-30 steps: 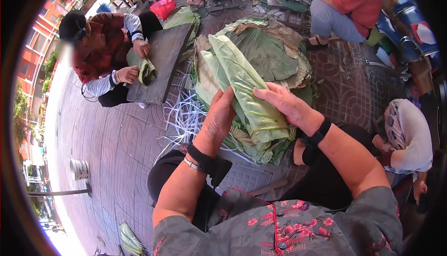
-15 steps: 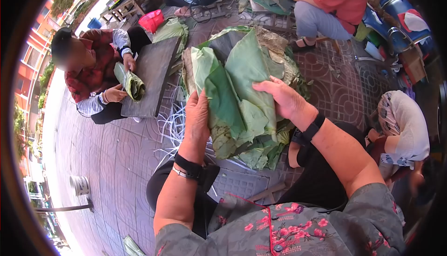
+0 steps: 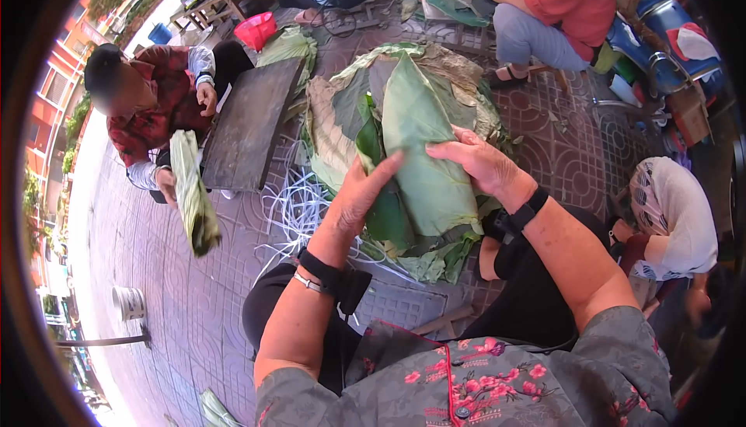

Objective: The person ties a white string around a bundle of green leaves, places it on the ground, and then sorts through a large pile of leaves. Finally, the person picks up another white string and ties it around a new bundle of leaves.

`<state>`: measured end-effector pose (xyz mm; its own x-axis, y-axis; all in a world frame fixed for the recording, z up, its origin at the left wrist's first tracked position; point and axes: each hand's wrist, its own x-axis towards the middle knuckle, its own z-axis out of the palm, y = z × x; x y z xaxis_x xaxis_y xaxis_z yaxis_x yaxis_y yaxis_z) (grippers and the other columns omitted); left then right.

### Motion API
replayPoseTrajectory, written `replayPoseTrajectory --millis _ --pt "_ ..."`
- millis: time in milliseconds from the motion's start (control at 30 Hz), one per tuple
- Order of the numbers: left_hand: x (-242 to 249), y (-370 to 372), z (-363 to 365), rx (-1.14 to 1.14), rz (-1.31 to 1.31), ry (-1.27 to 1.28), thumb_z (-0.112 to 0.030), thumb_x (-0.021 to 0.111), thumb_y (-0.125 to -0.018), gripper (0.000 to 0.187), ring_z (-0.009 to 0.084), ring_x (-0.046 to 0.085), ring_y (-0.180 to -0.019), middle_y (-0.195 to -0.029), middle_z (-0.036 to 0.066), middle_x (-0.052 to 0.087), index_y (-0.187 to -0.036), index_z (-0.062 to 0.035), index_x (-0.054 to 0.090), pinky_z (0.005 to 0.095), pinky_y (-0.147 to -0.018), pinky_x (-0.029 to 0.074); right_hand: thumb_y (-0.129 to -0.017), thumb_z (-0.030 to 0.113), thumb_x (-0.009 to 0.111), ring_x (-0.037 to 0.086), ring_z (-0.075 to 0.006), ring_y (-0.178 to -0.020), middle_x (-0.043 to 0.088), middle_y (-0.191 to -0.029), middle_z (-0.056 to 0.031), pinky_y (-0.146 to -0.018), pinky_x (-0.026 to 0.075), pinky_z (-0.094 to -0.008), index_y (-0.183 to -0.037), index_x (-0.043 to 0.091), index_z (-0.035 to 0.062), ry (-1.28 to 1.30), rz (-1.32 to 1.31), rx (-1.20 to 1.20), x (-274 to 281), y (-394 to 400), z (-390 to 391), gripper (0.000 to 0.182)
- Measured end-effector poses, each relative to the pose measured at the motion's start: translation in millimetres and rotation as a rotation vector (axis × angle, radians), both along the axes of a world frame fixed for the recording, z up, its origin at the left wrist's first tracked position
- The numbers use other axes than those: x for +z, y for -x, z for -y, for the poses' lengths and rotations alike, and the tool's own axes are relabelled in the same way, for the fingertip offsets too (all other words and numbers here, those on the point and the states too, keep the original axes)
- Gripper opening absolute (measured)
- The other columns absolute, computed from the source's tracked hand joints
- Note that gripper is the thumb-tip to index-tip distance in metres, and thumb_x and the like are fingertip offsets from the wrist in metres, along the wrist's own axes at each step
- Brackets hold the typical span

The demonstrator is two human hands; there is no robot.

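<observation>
A large folded green leaf (image 3: 427, 155) is held in front of me, its pointed tip away from me. My right hand (image 3: 483, 164) pinches its right edge, thumb on top and fingers behind. From the left, my left hand (image 3: 357, 202) grips the bundle beside a darker green leaf (image 3: 391, 213), with the thumb reaching onto the pale leaf; its other fingers are partly hidden. Beneath lies a wide pile of dried and green leaves (image 3: 330, 120), browned along the edges. White plastic strips (image 3: 299, 194) lie tangled on the paving left of the pile.
At the left a seated person (image 3: 159, 104) holds a folded leaf bundle (image 3: 192, 194) beside a dark wooden board (image 3: 255, 128). Another person (image 3: 559, 7) handles leaves at the back. A person in a white shawl (image 3: 672, 217) sits at the right. A white bucket (image 3: 129, 303) stands far left.
The leaf in my hands is now folded narrower, and my left hand has shifted right, its thumb onto the leaf. The person at left has swung a leaf bundle down beside the board.
</observation>
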<state>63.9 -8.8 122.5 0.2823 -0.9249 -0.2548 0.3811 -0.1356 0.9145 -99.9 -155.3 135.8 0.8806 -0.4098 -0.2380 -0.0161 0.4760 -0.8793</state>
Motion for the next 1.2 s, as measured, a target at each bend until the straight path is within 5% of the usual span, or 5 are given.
replayPoseTrajectory --millis 367,867,967,1100,1200 --pt "-40 -47 -7 0.24 -0.594 -0.05 -0.02 0.053 -0.094 0.028 0.0292 0.07 -0.085 -0.095 0.016 0.072 -0.103 0.0037 0.064 0.0422 -0.083 0.058 -0.087 0.015 0.068 0.069 -0.0218 -0.09 0.068 -0.106 -0.0112 -0.08 0.057 -0.0369 -0.12 0.058 -0.0002 -0.133 -0.025 -0.187 12 11 34 0.038" --pt "-11 -20 -10 0.112 -0.916 0.054 -0.031 0.054 -0.094 0.042 0.0311 0.069 -0.097 -0.108 0.018 0.07 -0.116 0.0034 0.063 0.0418 -0.092 0.054 -0.088 0.013 0.071 0.066 -0.0179 -0.099 0.063 -0.119 -0.0102 -0.085 0.055 -0.0306 -0.132 0.05 0.0002 0.034 0.115 -0.238 -5 9 39 0.05" --pt "-3 -12 -7 0.094 -0.956 0.063 -0.031 0.049 -0.096 0.047 0.0351 0.064 -0.11 -0.122 0.021 0.064 -0.126 0.0045 0.057 0.0473 -0.101 0.048 -0.086 0.036 0.072 0.057 -0.0264 -0.119 0.052 -0.135 -0.0225 -0.101 0.046 -0.0395 -0.145 0.037 -0.0003 0.77 -0.165 -0.473 -38 4 40 0.078" --pt "-1 -6 -6 0.081 -0.935 0.141 -0.031 0.05 -0.095 0.052 0.0358 0.059 -0.118 -0.131 0.02 0.059 -0.136 0.0009 0.05 0.0491 -0.106 0.043 -0.082 0.067 0.063 0.023 -0.0409 -0.145 0.022 -0.154 -0.0315 -0.117 0.023 -0.0437 -0.151 0.02 -0.0054 0.936 -0.328 -0.209 -13 3 19 0.109" --pt "-1 -10 -7 0.038 -0.898 0.164 -0.033 0.049 -0.095 0.055 0.0361 0.059 -0.118 -0.133 0.02 0.059 -0.138 0.0007 0.048 0.0491 -0.106 0.043 -0.079 0.071 0.062 0.022 -0.0429 -0.145 0.018 -0.155 -0.033 -0.117 0.024 -0.0442 -0.149 0.024 -0.0074 1.001 -0.296 -0.205 -20 0 8 0.112"
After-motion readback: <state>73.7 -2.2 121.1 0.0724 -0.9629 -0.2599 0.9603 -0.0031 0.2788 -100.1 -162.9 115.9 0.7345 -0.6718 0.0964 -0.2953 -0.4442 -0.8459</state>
